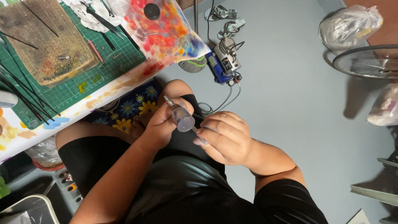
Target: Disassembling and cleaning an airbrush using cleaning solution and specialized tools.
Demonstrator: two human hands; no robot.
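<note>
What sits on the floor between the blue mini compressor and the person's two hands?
In the head view, a grey hose on bare floor lies between the compressor and the hands.

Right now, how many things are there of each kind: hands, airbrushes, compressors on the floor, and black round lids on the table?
Hands: 2, left hand and right hand
Airbrush: 1, held by both hands
Compressor: 1
Black round lid: 1
Total: 5

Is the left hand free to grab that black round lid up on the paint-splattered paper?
Probably not as it stands: the left hand is wrapped around the airbrush, and the black round lid lies well away on the table, though nothing covers it.
</note>
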